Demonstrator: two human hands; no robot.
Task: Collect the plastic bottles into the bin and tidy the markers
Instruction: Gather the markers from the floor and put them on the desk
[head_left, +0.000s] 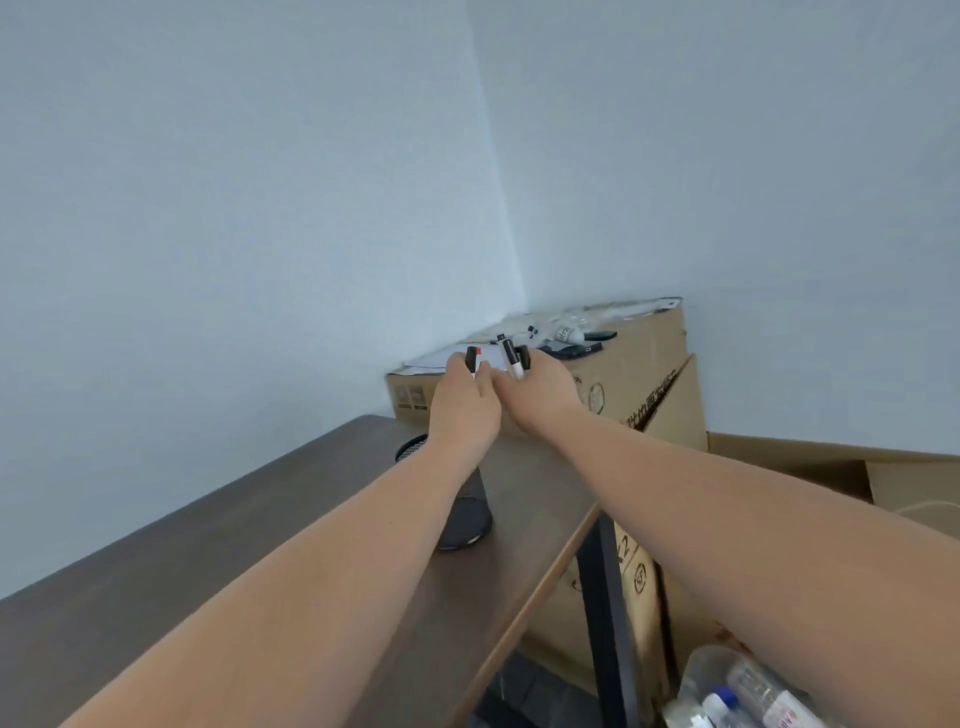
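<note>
Both hands reach over the top of a tall cardboard box (631, 364) in the room's corner. My left hand (465, 397) grips a black marker with a red band (471, 358). My right hand (535, 387) holds two black and white markers (513, 361), upright between its fingers. The two hands touch each other. A black mesh pen cup (467, 512) stands on the dark wooden table (156, 587), partly hidden under my left forearm. Clear plastic bottles (748, 686) lie in a container at the bottom right, below my right arm.
More small objects, dark and white, and a sheet of paper (436, 359) lie on the box top. A second, open cardboard box (831, 457) stands to the right. A black table leg (608, 597) runs down beside stacked cartons. Pale walls meet behind the box.
</note>
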